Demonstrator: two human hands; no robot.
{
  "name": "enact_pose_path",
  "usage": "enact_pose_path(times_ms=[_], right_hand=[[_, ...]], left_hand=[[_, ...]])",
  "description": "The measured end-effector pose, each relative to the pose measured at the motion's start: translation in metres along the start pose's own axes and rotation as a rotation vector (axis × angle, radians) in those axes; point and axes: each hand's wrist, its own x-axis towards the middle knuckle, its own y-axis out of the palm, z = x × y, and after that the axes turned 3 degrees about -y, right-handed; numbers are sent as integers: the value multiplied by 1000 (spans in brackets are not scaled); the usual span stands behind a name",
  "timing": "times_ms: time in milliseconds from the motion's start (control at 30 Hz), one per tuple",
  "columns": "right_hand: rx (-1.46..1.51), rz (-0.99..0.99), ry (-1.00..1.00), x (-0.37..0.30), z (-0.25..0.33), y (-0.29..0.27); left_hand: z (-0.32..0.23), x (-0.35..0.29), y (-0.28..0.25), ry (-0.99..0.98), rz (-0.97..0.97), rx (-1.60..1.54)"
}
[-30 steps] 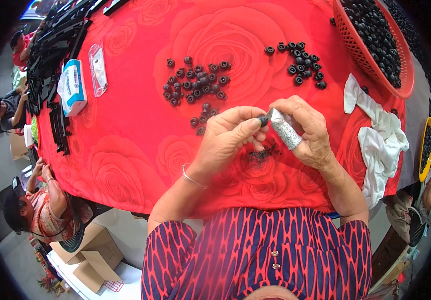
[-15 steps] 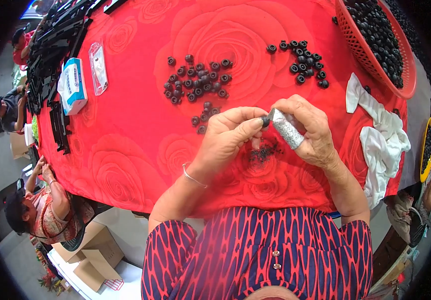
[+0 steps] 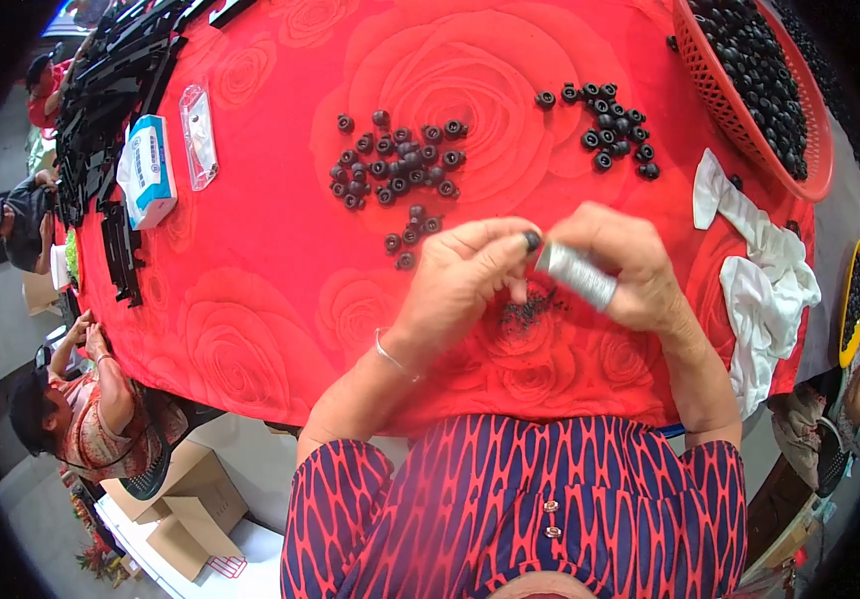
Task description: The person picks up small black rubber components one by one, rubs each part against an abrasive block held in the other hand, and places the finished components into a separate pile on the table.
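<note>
A small black ring (image 3: 532, 240) is pinched between the fingertips of the left hand (image 3: 470, 275), just above the red rose-patterned tablecloth (image 3: 280, 299). A silver tube (image 3: 575, 275) is grasped in the right hand (image 3: 621, 268), its tip held against the ring. Compared with a second ago, little is changed: the same pinch and the same grasp are kept, and the two hands are held together at the same spot over a small heap of dark crumbs (image 3: 530, 309). One pile of black rings (image 3: 395, 165) is seen beyond the left hand, and a second pile (image 3: 609, 130) lies nearer the red basket (image 3: 719, 95). A white cloth (image 3: 764, 290) is spread to the right.
</note>
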Motion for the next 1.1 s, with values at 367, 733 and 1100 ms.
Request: enact_pose_path(times_ms=[367,733,1100], right_hand=[[-149,-251,-139,-3,-2,16],[-580,-340,-545,-3,-13,25],[-581,-354,-495,-4,-11,19]], left_hand=[[4,3,6,-62,25,-189],[7,1,5,-64,37,-164],[4,2,-6,-18,72,-110]])
